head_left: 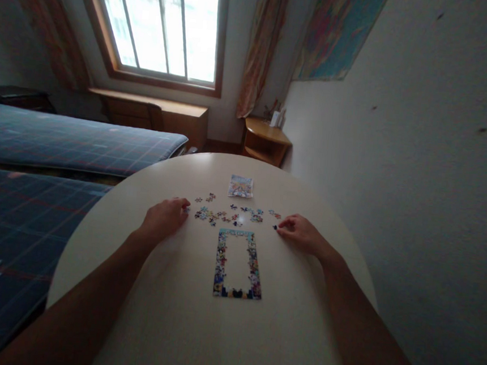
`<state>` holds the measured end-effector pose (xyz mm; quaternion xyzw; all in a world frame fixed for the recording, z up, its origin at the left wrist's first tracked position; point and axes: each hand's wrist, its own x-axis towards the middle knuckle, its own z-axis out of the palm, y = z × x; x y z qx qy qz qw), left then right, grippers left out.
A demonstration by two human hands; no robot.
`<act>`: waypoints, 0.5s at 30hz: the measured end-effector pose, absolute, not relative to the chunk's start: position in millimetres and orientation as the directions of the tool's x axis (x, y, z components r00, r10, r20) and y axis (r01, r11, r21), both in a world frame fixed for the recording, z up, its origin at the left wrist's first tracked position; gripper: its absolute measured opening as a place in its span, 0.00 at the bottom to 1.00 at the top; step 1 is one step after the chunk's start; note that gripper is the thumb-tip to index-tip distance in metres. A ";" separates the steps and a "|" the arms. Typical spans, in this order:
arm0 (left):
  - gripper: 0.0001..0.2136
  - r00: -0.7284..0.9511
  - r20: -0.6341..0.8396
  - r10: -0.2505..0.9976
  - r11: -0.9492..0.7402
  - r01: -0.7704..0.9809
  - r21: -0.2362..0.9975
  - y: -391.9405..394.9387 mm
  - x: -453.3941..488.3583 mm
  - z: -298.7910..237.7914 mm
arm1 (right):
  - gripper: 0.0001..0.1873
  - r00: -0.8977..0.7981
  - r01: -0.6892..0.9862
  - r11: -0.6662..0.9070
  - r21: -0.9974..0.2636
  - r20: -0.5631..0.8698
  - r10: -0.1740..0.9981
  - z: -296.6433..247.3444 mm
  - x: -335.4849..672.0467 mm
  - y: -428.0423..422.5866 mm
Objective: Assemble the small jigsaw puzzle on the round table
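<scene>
On the round white table (180, 324) lies a jigsaw border frame (238, 264), its outer edge assembled and its middle bare. Several loose puzzle pieces (223, 214) are scattered just beyond it. My left hand (164, 217) rests curled on the table at the left end of the scatter, fingertips pressed on a piece. My right hand (300, 231) is at the right end, fingers pinched on a small dark piece (274, 227). A small reference picture card (240, 186) lies farther back.
Two beds with dark plaid covers (60, 138) run along the left. A window (164, 22) with curtains is at the back, above a wooden bench (156, 112). A corner shelf (266, 139) stands by the white wall on the right.
</scene>
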<state>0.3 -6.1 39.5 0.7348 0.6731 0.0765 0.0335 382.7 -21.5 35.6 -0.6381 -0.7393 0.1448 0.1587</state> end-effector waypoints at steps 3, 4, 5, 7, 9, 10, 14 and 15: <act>0.16 0.079 0.067 0.995 -0.089 0.984 0.151 -6.4 1.5 40.1 | 0.11 -0.144 0.886 0.147 -0.439 0.039 0.989 36.4 381.1 -23.4; 0.16 0.078 0.067 0.995 -0.088 0.985 0.151 -6.6 1.9 40.6 | 0.11 -0.138 0.883 0.138 -0.449 0.033 0.990 36.4 380.4 -24.1; 0.16 0.077 0.068 0.995 -0.086 0.985 0.151 -6.8 2.4 41.0 | 0.11 -0.129 0.879 0.127 -0.461 0.027 0.991 36.3 379.7 -24.7; 0.16 0.071 0.071 0.995 -0.081 0.985 0.153 -7.4 3.1 41.8 | 0.10 -0.118 0.870 0.112 -0.480 0.017 0.993 36.3 378.1 -26.0; 0.16 0.068 0.075 0.995 -0.079 0.985 0.154 -7.9 3.3 42.2 | 0.09 -0.127 0.859 0.116 -0.499 0.012 0.992 36.5 376.9 -27.0; 0.15 0.068 0.078 0.995 -0.080 0.985 0.156 -8.0 3.2 42.3 | 0.09 -0.139 0.852 0.125 -0.509 0.010 0.990 36.6 376.6 -27.4; 0.15 0.078 0.101 0.992 -0.094 0.982 0.163 -8.3 3.2 41.7 | 0.10 -0.186 0.829 0.172 -0.532 0.027 0.982 35.8 376.7 -27.2; 0.15 0.085 0.110 0.990 -0.102 0.981 0.164 -8.3 3.8 41.2 | 0.11 -0.191 0.830 0.185 -0.526 0.044 0.981 35.4 376.1 -26.6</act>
